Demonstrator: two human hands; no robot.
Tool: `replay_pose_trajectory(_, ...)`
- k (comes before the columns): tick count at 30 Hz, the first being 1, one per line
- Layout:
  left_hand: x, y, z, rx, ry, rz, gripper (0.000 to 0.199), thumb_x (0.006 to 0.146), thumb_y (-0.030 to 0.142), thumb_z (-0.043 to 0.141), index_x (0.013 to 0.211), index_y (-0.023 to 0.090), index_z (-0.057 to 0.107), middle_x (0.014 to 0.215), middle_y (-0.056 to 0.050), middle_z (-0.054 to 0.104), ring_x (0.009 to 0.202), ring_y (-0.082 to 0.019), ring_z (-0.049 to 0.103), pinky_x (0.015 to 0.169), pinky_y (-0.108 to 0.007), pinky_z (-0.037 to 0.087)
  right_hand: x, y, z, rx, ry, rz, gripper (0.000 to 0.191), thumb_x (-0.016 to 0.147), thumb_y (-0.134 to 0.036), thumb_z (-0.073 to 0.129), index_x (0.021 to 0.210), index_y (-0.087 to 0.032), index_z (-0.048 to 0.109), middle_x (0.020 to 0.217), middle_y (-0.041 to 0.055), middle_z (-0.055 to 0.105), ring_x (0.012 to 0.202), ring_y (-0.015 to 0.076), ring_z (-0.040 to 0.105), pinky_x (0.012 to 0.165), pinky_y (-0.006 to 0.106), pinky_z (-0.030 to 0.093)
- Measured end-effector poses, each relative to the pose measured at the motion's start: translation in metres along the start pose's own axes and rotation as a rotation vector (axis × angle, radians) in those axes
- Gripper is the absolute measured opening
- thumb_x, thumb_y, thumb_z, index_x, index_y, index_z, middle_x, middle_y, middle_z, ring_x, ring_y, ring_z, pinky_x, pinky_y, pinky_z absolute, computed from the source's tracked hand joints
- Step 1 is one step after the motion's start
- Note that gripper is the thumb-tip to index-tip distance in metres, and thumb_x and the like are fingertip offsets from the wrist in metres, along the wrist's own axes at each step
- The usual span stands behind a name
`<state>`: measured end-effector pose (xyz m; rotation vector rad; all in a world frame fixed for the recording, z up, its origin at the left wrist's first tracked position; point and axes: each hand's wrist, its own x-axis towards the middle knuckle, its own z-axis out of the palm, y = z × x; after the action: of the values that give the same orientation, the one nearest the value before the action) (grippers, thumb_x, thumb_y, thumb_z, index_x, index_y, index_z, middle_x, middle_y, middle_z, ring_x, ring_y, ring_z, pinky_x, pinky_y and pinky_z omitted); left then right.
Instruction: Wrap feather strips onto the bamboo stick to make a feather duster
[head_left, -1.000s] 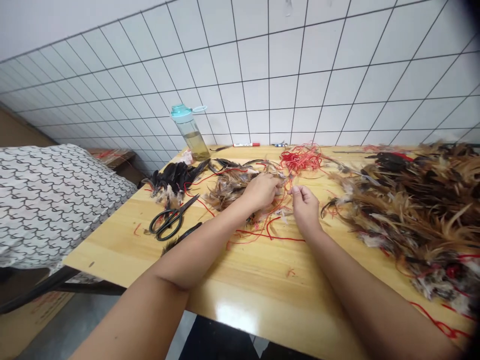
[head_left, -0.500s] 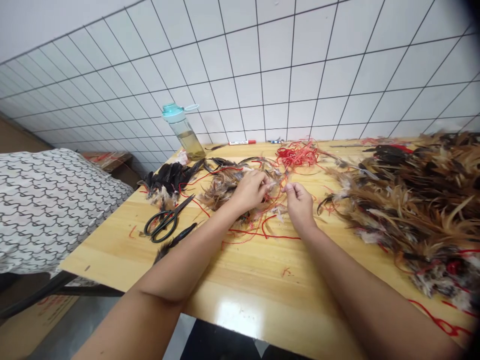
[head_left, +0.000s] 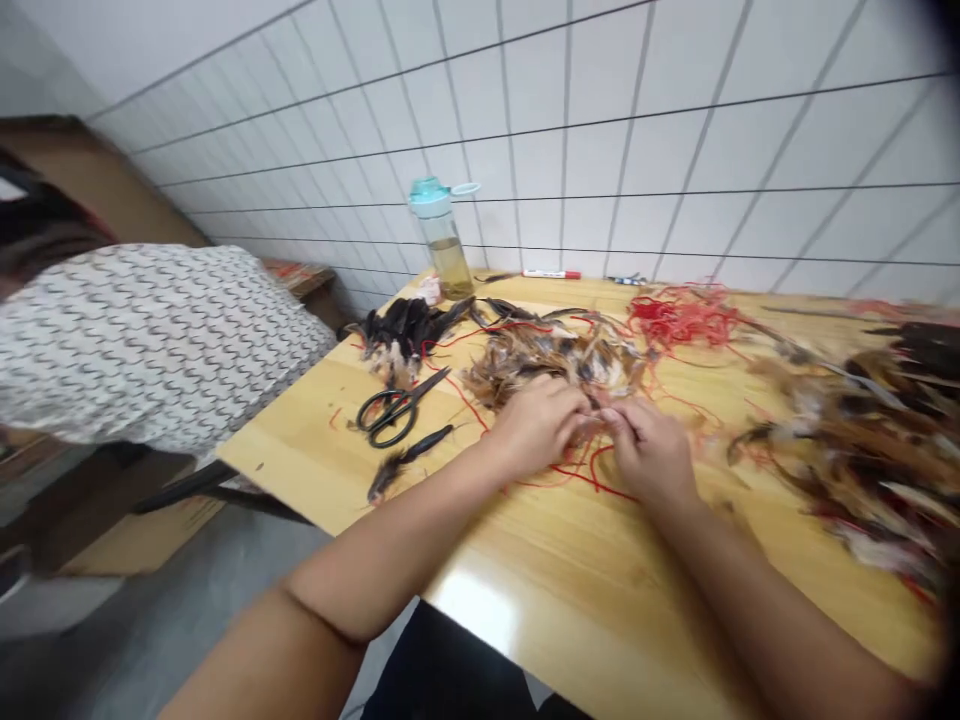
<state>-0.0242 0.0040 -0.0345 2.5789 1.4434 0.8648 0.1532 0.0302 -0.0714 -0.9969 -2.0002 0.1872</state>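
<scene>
My left hand (head_left: 541,425) and my right hand (head_left: 654,450) meet at the near side of a brown and white feather pile (head_left: 555,352). Fingers of both hands are closed in a pinch, tip to tip. Between them shows a small dark and pale sliver that looks like a feather (head_left: 593,404), partly hidden and blurred. Red string (head_left: 600,483) lies on the wooden table (head_left: 517,560) just below the hands. Left of the pile are black scissors (head_left: 395,412), a single dark feather (head_left: 411,458) and a bunch of black feathers (head_left: 401,335).
A bottle (head_left: 446,245) with a teal lid stands at the back left, near a red-capped marker (head_left: 551,274). Tangled red string (head_left: 686,318) lies behind my right hand. A large feather heap (head_left: 892,450) covers the right side. Patterned cloth (head_left: 165,350) is beyond the left edge.
My hands, apart before, have come together, the right one moving in to meet the left at the near side of the feather pile. The view has swung left.
</scene>
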Motion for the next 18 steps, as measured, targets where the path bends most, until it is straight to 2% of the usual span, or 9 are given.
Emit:
replay_pose_trajectory(7, 0.002, -0.002, -0.006, 0.225, -0.012, 0.135, 0.025, 0.097, 0.029, 0.042, 0.095, 0.018, 0.064, 0.091, -0.005, 0.063, 0.087, -0.019, 0.05, 0.08, -0.032, 0.041, 0.0, 0.008, 0.003, -0.119, -0.043, -0.119, 0.024, 0.093, -0.029, 0.05, 0.085, -0.017, 0.069, 0.074, 0.0045, 0.069, 0.065, 0.0165, 0.063, 0.059, 0.027, 0.044)
replay_pose_trajectory(11, 0.002, -0.004, -0.007, 0.272, 0.018, 0.164, 0.023, 0.096, 0.029, 0.045, 0.092, 0.018, 0.064, 0.089, -0.006, 0.061, 0.089, -0.02, 0.05, 0.078, -0.033, 0.04, 0.001, 0.004, 0.003, -0.051, -0.093, -0.139, 0.024, 0.092, -0.031, 0.051, 0.08, -0.02, 0.068, 0.07, 0.0021, 0.068, 0.062, 0.0148, 0.063, 0.059, 0.026, 0.045)
replay_pose_trajectory(14, 0.001, -0.004, -0.007, 0.261, 0.039, 0.188, 0.019, 0.094, 0.029, 0.049, 0.09, 0.017, 0.064, 0.088, -0.006, 0.061, 0.088, -0.02, 0.049, 0.077, -0.033, 0.041, 0.0, -0.002, 0.003, 0.034, -0.153, -0.093, 0.024, 0.09, -0.033, 0.051, 0.078, -0.022, 0.068, 0.071, 0.0017, 0.069, 0.064, 0.0152, 0.064, 0.06, 0.026, 0.047)
replay_pose_trajectory(18, 0.002, -0.002, -0.011, 0.225, 0.113, 0.169, 0.019, 0.094, 0.027, 0.047, 0.095, 0.018, 0.063, 0.094, -0.005, 0.062, 0.089, -0.019, 0.05, 0.079, -0.032, 0.043, -0.001, -0.005, 0.005, 0.111, -0.134, 0.1, 0.028, 0.087, -0.041, 0.052, 0.074, -0.023, 0.068, 0.07, 0.0022, 0.071, 0.062, 0.0167, 0.063, 0.06, 0.028, 0.048)
